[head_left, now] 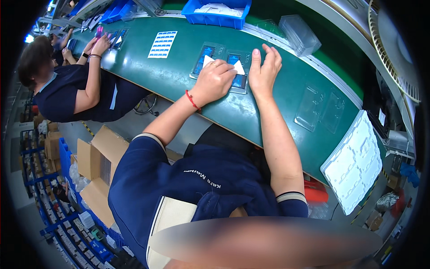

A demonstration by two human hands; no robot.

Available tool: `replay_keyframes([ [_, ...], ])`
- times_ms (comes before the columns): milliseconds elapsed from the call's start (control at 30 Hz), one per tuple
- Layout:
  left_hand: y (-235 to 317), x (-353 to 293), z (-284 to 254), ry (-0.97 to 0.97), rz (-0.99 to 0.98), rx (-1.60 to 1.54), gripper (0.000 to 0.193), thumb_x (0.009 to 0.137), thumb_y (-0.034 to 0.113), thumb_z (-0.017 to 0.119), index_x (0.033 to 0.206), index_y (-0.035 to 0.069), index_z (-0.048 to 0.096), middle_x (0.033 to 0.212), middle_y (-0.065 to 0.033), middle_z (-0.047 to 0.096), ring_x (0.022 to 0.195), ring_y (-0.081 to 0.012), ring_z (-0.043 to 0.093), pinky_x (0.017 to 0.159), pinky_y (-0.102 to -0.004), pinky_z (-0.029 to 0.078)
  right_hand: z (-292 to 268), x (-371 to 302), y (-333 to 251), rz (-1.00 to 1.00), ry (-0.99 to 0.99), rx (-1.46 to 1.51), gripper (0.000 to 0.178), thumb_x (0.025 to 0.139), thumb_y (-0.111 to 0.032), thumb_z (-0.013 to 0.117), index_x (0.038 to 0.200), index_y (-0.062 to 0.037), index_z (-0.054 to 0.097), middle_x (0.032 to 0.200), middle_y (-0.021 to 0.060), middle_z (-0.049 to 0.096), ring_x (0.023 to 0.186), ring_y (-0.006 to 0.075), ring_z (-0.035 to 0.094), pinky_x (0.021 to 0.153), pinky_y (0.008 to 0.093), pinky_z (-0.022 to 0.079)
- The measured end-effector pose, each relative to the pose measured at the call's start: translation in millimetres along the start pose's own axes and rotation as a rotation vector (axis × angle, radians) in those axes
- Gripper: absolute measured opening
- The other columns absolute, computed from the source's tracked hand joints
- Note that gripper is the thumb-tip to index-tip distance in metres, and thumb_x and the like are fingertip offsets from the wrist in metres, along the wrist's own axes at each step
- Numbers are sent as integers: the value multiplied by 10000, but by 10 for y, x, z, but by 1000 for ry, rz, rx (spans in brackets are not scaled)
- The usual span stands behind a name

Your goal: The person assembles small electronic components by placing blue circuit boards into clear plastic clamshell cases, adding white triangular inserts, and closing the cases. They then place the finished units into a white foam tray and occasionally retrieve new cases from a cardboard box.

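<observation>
On the green bench two clear plastic blister trays lie side by side, the left tray (195,71) and the right tray (245,91). Each holds a dark blue flat item, one being the blue item (238,81), together with a white triangular piece. My left hand (216,80), a red cord at its wrist, reaches over both trays with curled fingers. Its fingertips pinch at the right tray's white triangular piece (239,67); the other white triangle (207,60) shows behind the knuckles. Raised just right of that tray, my right hand (265,69) has its fingers apart and holds nothing.
A sticker sheet (162,45) lies left of the trays. Behind stand a blue bin (217,20) of white pieces and stacked clear trays (300,36). Rightward are a clear tray (309,108) and a white moulded tray (354,161). A co-worker (76,89) works at the left.
</observation>
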State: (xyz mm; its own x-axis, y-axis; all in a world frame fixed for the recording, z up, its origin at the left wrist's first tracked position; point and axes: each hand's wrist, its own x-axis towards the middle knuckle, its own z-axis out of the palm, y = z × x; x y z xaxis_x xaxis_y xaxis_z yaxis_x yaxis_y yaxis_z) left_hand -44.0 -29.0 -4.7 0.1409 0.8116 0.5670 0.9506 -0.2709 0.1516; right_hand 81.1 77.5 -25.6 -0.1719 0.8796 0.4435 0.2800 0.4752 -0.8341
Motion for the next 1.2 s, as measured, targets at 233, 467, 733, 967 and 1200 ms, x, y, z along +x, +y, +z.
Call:
replay_keyframes([
  [233, 422, 78, 136, -195, -523, 241, 756, 800, 633, 608, 1428, 237, 465, 1492, -273, 310, 1399, -500, 219, 1038, -729, 180, -33, 60, 100, -30, 65, 22, 428, 946, -333, 581, 1225, -9, 558, 1295, 264, 450, 1210, 410, 422, 1045, 496, 319],
  [467, -220, 74, 27, -339, -683, 344, 724, 820, 687, 557, 1443, 340, 428, 1558, -202, 253, 1446, -446, 172, 1033, -760, 92, -310, 147, -54, -205, 191, -19, 498, 837, -251, 678, 1250, -23, 518, 1285, 237, 471, 1190, 414, 435, 1014, 490, 334],
  [733, -1524, -275, -230, -416, -715, 343, 708, 852, 681, 523, 1480, 409, 343, 1587, -163, 212, 1455, -423, 170, 1036, -757, 139, -1927, -428, -25, -65, 277, -881, 639, 816, -384, 699, 1320, -48, 497, 1373, 245, 425, 1299, 453, 344, 1015, 628, 257],
  [967, -736, 239, -130, -153, -229, 177, 668, 822, 475, 692, 1368, 132, 517, 1428, -239, 430, 1330, -422, 383, 1051, -548, 323, -2868, -950, 485, 660, 88, -1309, 623, 947, -349, 526, 1519, -295, 285, 1475, 311, 337, 1351, 556, 293, 1018, 725, 256],
  [1200, -176, 814, 702, -276, -34, -30, 618, 908, 421, 604, 1426, 124, 446, 1479, -224, 376, 1401, -379, 314, 1120, -572, 248, -3246, -1131, 663, 550, 176, -1301, 586, 935, -259, 558, 1462, -89, 366, 1420, 282, 431, 1300, 488, 412, 972, 651, 375],
])
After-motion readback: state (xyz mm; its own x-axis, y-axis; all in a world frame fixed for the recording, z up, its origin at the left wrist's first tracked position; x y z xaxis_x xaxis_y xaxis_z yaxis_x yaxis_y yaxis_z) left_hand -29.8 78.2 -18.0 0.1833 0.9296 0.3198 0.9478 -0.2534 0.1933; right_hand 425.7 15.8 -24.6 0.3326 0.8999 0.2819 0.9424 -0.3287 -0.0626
